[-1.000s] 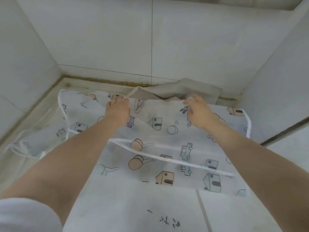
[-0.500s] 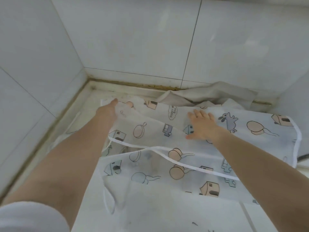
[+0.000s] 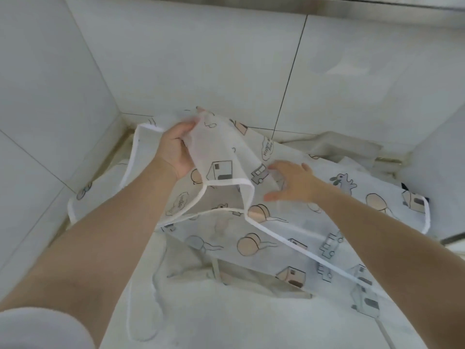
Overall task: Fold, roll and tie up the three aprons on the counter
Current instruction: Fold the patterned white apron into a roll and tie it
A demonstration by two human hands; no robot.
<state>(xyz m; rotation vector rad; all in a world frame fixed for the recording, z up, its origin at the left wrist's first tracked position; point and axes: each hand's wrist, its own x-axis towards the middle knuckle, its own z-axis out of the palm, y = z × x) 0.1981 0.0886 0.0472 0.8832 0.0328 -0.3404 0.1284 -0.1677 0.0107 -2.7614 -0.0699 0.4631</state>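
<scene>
Plainly, this was a fold in the making.

Left hand (image 3: 176, 149): fingers curled round a bunch of the printed apron (image 3: 289, 222), gripping its far-left corner and holding it lifted off the counter (image 3: 226, 323) — I judged so that the flap could be carried over the rest of the cloth.

Right hand (image 3: 294, 183): fingers spread and fairly straight, palm down at the middle of the apron, holding nothing; whether it pressed the cloth or hovered just above it I could not tell. It seemed placed to pin the sheet so the lifted part would not drag the whole thing along.

Printed apron: spread across the counter from the left wall to the right side, thin and half see-through, its white-edged hem (image 3: 302, 245) running diagonally toward the near right.

Tie strap (image 3: 141, 298): trailing loose in a loop on the near left of the counter, not yet used.

Grey cloth (image 3: 347, 147): crumpled at the far right against the tiled wall (image 3: 201, 59), behind the printed apron — possibly another apron waiting its turn.

Progress: early, by my reckoning; nothing here looked rolled or tied.
</scene>
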